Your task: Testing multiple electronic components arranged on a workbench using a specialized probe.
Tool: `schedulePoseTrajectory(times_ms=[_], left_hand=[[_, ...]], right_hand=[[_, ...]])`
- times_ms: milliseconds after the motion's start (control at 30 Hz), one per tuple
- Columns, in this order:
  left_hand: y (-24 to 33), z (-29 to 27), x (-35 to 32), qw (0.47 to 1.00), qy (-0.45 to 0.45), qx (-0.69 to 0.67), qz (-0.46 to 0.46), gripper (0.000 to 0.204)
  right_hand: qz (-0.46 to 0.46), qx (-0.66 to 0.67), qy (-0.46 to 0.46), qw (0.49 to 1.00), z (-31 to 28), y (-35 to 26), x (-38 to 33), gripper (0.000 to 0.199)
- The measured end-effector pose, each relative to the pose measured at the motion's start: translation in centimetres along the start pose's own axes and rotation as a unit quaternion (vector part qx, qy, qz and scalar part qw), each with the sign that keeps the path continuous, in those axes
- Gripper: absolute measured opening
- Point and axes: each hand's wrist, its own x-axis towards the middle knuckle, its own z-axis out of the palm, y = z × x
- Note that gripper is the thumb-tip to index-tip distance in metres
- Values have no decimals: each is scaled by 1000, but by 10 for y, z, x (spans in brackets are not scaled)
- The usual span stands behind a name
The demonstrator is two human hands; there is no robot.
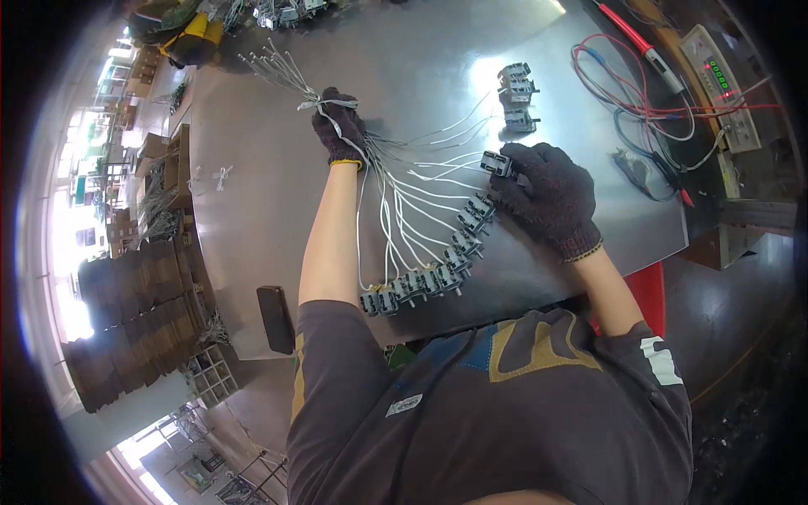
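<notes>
My left hand, in a dark knitted glove, is closed round a bundle of thin white wires tied with a white strip. From it the wires fan out to small dark electrical parts set in a curved row along the near side of the metal table. My right hand, gloved alike, grips one such part by its end, just above the right end of that row. Farther back stands a short group of the same parts, with wires running toward the bundle.
At the right lie a red-handled probe, tangled red and grey leads and a meter with a lit display. A black phone rests near the table's left front edge. More wired parts are piled at the back.
</notes>
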Motion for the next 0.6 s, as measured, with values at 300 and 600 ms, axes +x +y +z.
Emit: schedulePoseTrajectory(times_ms=[300,600], left_hand=[[7,2,-6,999,-33,-21,-3,48],[5,3,-8,999,-48,-2,-21,48]], right_hand=[[58,26,-86,994,-3,-13,-22,38],[215,381,-52,898,20,-10,-21,40]])
